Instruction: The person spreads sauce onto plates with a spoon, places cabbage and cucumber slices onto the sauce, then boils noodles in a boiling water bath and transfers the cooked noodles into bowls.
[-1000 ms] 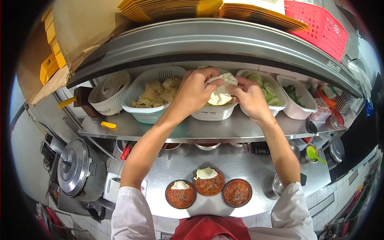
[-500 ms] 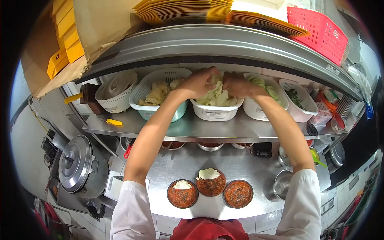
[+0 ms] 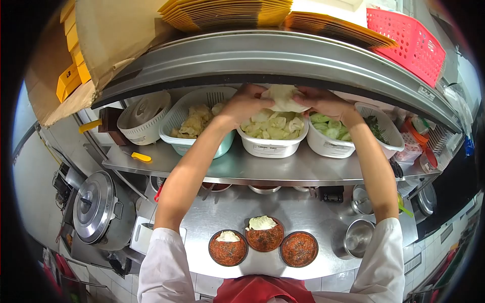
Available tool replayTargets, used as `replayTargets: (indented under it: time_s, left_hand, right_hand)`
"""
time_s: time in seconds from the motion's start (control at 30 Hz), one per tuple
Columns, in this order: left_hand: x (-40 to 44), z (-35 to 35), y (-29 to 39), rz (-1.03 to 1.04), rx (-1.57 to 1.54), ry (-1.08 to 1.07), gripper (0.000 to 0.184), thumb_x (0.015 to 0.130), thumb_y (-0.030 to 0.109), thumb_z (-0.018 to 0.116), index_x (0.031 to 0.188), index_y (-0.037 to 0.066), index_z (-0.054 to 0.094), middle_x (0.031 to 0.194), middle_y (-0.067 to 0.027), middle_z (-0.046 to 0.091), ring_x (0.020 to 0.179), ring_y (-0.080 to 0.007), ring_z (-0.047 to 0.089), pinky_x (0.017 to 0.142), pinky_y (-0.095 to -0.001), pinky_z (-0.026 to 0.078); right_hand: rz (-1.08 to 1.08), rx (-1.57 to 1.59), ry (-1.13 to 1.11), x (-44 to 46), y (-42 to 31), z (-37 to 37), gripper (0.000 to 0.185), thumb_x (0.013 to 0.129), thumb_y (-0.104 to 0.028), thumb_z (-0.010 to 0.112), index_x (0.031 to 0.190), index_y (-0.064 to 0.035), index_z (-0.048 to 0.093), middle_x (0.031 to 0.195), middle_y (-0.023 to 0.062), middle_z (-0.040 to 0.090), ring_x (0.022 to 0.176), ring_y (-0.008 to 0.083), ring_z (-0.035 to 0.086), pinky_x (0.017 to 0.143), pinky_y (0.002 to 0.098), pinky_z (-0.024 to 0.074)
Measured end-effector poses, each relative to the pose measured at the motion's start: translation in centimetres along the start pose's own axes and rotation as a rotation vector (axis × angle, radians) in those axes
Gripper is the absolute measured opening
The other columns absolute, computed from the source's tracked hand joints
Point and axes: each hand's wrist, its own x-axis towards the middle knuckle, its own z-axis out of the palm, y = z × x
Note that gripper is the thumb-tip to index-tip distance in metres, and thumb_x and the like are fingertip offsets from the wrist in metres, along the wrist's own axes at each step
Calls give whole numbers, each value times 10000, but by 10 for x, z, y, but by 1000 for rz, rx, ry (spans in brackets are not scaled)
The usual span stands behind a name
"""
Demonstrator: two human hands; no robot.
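Between my two hands a pale cabbage leaf point(image 3: 284, 98) is stretched above a white basket point(image 3: 271, 149) of cut cabbage point(image 3: 272, 126). My left hand point(image 3: 247, 104) pinches the leaf's left side, and my right hand point(image 3: 323, 102) grips its right side. Below, on the steel counter, stand three round dark bowls of red, speckled food. The left bowl point(image 3: 228, 252) and the middle bowl point(image 3: 265, 239) each have a pale leaf piece at the top; the right bowl point(image 3: 299, 249) shows only red food.
Baskets of pale pieces point(image 3: 194, 121), cucumber slices point(image 3: 331, 126) and green leaves point(image 3: 376, 130) share the shelf point(image 3: 242, 169). A metal cup point(image 3: 358, 238) stands right of the bowls. A lidded pot point(image 3: 94, 209) is at left; an upper shelf edge point(image 3: 283, 53) crosses above my hands.
My hands dipped into the cabbage basket half a second ago and have now come up with a pale leaf spread between them. The bowls have stayed in place.
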Motion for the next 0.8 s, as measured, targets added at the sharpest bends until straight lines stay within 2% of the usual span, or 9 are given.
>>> replayTargets:
  time_s: [0.17, 0.23, 0.27, 0.3, 0.4, 0.5, 0.57, 0.67, 0.8]
  left_hand:
    - [-10, 3, 5, -157, -328, -49, 255, 832, 127, 659, 1022, -41, 635, 989, -80, 645, 888, -150, 588, 734, -266, 483]
    - [-19, 13, 15, -116, -462, 116, 209, 798, 151, 664, 962, 23, 677, 970, -73, 660, 903, -170, 605, 753, -310, 496]
    - [-26, 22, 21, -53, -536, 218, 221, 786, 133, 664, 964, 1, 670, 976, -98, 665, 908, -208, 608, 758, -325, 496]
    - [-33, 32, 28, -65, -542, 203, 221, 786, 133, 664, 964, 1, 670, 976, -98, 665, 908, -208, 608, 758, -325, 496]
    - [-66, 68, 47, 449, 218, 177, 281, 821, 171, 663, 1039, -5, 646, 1100, -166, 607, 1077, -290, 552, 931, -404, 432]
    - [-108, 109, 53, 672, 411, 107, 328, 796, 221, 700, 1037, 3, 652, 1178, -180, 571, 1165, -360, 483, 1018, -426, 351]
    - [-120, 122, 46, 537, 4, -60, 289, 787, 160, 704, 1024, 4, 647, 1146, -157, 573, 1103, -340, 516, 972, -419, 391]
    - [-141, 151, 32, 541, 289, 442, 287, 763, 100, 725, 1020, 2, 642, 988, -108, 592, 842, -213, 570, 737, -319, 464]
    - [-163, 204, 2, 117, -268, -14, 301, 774, 118, 751, 1031, 10, 638, 855, -29, 595, 662, -67, 527, 535, -197, 408]
  right_hand:
    - [-24, 191, 42, 5, 30, -1, 459, 878, -414, 626, 1133, -37, 563, 1012, 71, 608, 835, 172, 568, 713, 262, 466]
    - [-324, -475, 495, 10, 39, 13, 398, 841, -377, 666, 1033, -36, 593, 984, 128, 617, 825, 218, 600, 712, 297, 473]
    - [-450, -531, 831, 5, 45, 30, 392, 816, -377, 673, 1014, -44, 612, 971, 175, 620, 807, 262, 625, 706, 338, 485]
    - [-271, -359, 832, -12, 19, 43, 435, 840, -396, 658, 1040, -13, 603, 968, 160, 636, 787, 249, 645, 684, 336, 499]
    - [-82, 612, 497, -63, -15, 76, 435, 893, -354, 630, 1069, 42, 588, 942, 83, 645, 770, 139, 631, 672, 268, 506]
    - [-168, 554, 501, -102, 15, 89, 383, 901, -321, 625, 1073, 20, 595, 941, 64, 644, 768, 111, 618, 686, 255, 502]
    - [-40, 642, 487, -139, 36, 97, 268, 916, -201, 591, 1059, 25, 592, 908, 64, 645, 759, 106, 609, 683, 245, 492]
    - [68, 556, 547, -183, 65, 122, 225, 910, -144, 567, 1038, 40, 584, 837, 62, 636, 687, 98, 588, 634, 240, 484]
    - [306, 225, 506, -222, 86, 151, 165, 898, -153, 609, 918, 10, 611, 751, 14, 605, 665, 70, 533, 612, 239, 452]
